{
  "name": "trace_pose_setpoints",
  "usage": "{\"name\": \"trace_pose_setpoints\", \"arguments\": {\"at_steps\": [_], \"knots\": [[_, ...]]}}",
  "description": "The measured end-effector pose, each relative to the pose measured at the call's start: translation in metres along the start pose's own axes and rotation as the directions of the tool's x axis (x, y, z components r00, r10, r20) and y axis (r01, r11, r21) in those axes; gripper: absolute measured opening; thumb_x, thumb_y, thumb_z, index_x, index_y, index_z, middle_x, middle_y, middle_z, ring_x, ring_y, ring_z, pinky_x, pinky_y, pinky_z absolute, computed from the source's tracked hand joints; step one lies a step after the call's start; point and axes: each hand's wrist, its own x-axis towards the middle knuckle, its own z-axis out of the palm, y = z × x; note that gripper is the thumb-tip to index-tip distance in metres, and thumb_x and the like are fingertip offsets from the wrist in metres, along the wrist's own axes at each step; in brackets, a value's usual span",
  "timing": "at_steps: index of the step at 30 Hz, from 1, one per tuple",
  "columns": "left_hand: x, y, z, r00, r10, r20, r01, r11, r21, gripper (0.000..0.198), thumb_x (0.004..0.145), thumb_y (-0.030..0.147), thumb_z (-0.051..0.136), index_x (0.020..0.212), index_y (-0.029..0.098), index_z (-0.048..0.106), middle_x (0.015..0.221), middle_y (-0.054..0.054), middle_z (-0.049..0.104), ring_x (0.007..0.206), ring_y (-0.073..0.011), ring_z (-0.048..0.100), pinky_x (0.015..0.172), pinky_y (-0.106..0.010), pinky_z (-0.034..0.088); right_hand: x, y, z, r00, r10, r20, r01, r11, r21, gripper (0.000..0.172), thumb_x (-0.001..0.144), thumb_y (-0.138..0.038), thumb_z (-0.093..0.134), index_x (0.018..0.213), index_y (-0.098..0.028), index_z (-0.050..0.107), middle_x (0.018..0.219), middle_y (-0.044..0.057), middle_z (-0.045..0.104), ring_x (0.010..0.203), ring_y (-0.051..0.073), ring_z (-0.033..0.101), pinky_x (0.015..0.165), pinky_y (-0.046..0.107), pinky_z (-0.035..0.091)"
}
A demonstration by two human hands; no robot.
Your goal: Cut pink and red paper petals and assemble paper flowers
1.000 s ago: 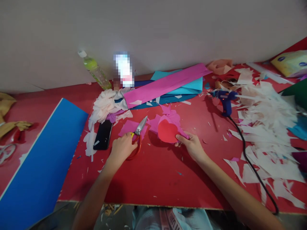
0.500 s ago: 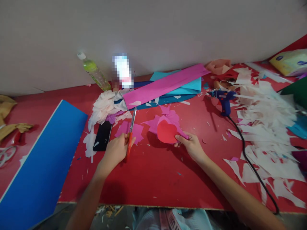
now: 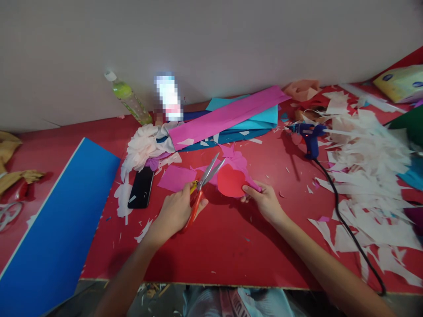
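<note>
One red paper piece (image 3: 230, 181), with rounded edges, is in the right hand (image 3: 262, 198), which pinches it near its edge, the thumb lying on top. Under it there is pink paper (image 3: 255, 186), gripped by the same fingers; how many layers, I cannot tell. The left hand (image 3: 175, 215) is closed around the handles of one pair of scissors (image 3: 199, 188). The two blades stand apart, and their tips are close to the red paper piece, between the two hands.

Just beyond the left hand, one flat pink sheet (image 3: 176, 178) lies on the red worktop (image 3: 224, 251). To the left of this hand there are one black phone (image 3: 141, 187) and, farther out, one blue board (image 3: 66, 220). Beyond both hands, one long pink strip (image 3: 228, 116) rests over folded blue sheets (image 3: 264, 118); one bottle (image 3: 130, 103) leans at the wall. To the right of the right hand, well apart, is one blue glue gun (image 3: 309, 136), beside many white paper strips (image 3: 366, 176), too overlapped for counting.
</note>
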Motion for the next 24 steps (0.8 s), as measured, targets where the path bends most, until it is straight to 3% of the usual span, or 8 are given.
{"name": "trace_pose_setpoints", "arguments": {"at_steps": [8,24], "knots": [[0.010,0.008,0.014,0.999,-0.006,-0.037,0.009,0.997,0.077,0.049,0.088,0.052,0.037,0.117,0.013,0.045,0.093,-0.014,0.068,0.086,-0.0314,0.066,0.068,-0.035,0.045,0.000,0.001,-0.003,0.999,-0.048,-0.003,0.048,0.998,0.032,0.028,0.075,-0.042,0.063,0.060,-0.019,0.058,0.053,0.001,0.061,0.050,0.015,0.056,0.055,0.029,0.047],[0.010,0.023,0.003,1.000,0.004,-0.001,-0.004,1.000,0.015,0.043,0.090,0.050,0.037,0.110,0.014,0.046,0.088,-0.014,0.068,0.084,-0.0297,0.066,0.066,-0.032,0.042,-0.002,0.003,0.000,0.999,-0.051,0.016,0.049,0.995,0.082,0.026,0.077,-0.036,0.065,0.059,-0.018,0.058,0.052,0.000,0.061,0.049,0.013,0.055,0.055,0.026,0.044]]}}
